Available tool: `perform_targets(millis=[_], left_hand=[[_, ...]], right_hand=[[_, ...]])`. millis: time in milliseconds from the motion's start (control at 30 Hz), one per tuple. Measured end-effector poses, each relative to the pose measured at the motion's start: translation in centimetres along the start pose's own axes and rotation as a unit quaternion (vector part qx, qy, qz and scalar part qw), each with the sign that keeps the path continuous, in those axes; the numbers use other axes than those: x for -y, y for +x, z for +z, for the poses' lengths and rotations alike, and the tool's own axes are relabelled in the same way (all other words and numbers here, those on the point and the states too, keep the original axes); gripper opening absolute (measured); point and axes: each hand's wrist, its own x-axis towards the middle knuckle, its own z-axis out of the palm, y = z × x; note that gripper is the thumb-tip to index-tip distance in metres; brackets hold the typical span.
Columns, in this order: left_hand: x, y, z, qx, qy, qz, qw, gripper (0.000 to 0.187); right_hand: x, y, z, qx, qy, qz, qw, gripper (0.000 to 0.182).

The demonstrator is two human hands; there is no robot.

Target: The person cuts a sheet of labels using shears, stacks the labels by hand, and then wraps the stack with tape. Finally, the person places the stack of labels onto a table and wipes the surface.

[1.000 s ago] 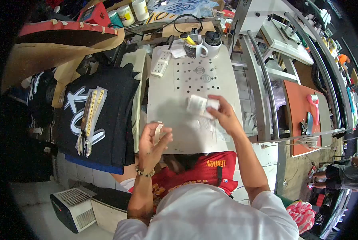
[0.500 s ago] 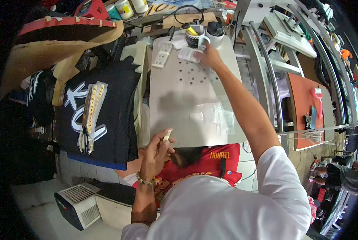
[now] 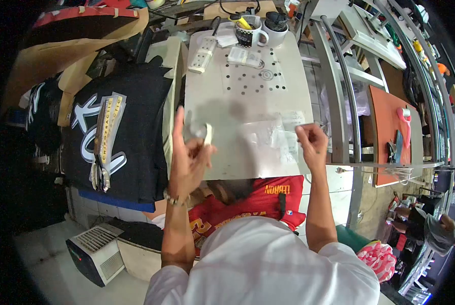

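Observation:
My left hand (image 3: pixel 187 163) is raised over the near left part of the pale work board (image 3: pixel 222 152). Its index finger points up while the other fingers curl round a small off-white curved piece (image 3: pixel 208 134); its exact kind is unclear. At the board's right edge, my right hand (image 3: pixel 314 144) has its thumb and fingers pinched together, and whatever they hold is too small to make out. Clear plastic sheets (image 3: pixel 268 142) lie on the board just left of that hand. Farther back, dark round dots show on a clear film (image 3: pixel 253 81).
A checkered mug (image 3: pixel 247 36) with a yellow-handled tool, a white cup (image 3: pixel 274 36), a white packet (image 3: pixel 244 57) and a power strip (image 3: pixel 203 54) stand at the back. Folded black shirts (image 3: pixel 141 122) lie left, a red jersey (image 3: pixel 273 198) below, metal rails (image 3: pixel 342 86) right.
My right hand has come back from the white packet near the mug to the board's right edge. My left hand has risen and moved forward, its index finger now extended, still holding the off-white piece.

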Motion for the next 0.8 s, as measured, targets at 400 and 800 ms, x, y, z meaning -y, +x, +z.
perform_targets(millis=[400,800], left_hand=[[6.5,14.9,2.2,-0.099,0.501,0.225,0.83,0.044],[8.5,4.5,7.3,0.132,0.531,0.237,0.803,0.109]], right_hand=[[-0.7,-4.8,-2.3,0.005,-0.3,-0.132,0.945,0.055],[-3.0,1.2,-1.5,0.244,-0.411,-0.228,0.848,0.106]])
